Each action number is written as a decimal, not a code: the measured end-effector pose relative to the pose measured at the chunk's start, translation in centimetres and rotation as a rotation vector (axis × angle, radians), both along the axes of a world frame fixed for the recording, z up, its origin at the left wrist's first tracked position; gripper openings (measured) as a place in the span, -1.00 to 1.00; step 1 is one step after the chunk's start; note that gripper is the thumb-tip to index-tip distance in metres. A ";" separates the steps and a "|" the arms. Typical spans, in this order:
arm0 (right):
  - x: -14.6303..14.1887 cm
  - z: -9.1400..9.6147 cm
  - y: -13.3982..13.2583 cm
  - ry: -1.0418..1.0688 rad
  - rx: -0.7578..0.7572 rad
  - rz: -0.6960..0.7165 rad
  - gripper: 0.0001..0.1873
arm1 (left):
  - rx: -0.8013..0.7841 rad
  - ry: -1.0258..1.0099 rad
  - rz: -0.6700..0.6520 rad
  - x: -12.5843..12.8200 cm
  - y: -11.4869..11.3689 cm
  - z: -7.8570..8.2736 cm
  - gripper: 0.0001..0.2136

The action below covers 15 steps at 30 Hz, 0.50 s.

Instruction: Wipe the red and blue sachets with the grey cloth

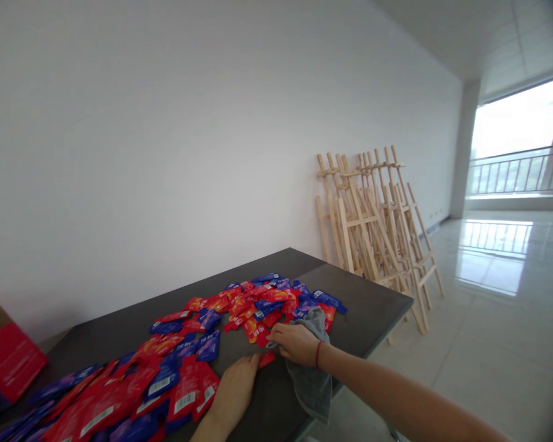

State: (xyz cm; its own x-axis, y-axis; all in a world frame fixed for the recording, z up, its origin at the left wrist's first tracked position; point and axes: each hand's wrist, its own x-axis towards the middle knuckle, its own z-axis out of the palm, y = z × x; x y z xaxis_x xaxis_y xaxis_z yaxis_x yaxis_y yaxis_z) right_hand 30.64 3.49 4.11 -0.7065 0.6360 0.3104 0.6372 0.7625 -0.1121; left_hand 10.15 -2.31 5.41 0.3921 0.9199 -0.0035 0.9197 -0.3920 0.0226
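My left hand (236,388) is low over the dark table, its fingers closed at the end of a small red packet (266,360). Just to the right, my right hand (296,344) has its fingers bunched on a grey cloth (309,383), which spreads under the wrist and droops toward the table's near edge. A red cord circles that wrist. Beyond both hands lies a loose pile of red and blue packets (262,301). More red and blue packets (133,393) are heaped to the left of my left hand.
The dark table (364,294) ends at a corner on the right. At the far left stands an open red box (13,368). Several wooden easels (364,221) lean against the white wall behind the table. Shiny floor tiles (488,344) stretch toward a railing and window.
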 end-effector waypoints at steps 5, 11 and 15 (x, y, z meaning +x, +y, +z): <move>-0.3 -0.5 -0.1 -0.005 -0.002 0.023 -0.63 | 0.024 -0.131 -0.141 -0.1 -0.5 -1.8 -0.46; 0.0 -1.2 0.3 -0.005 0.007 0.021 -0.62 | 0.032 -0.253 -0.246 0.2 -0.6 -2.8 -0.46; -0.1 -1.4 0.2 -0.055 0.000 0.047 -0.65 | 0.063 -0.381 -0.357 -0.2 0.2 -2.5 -0.66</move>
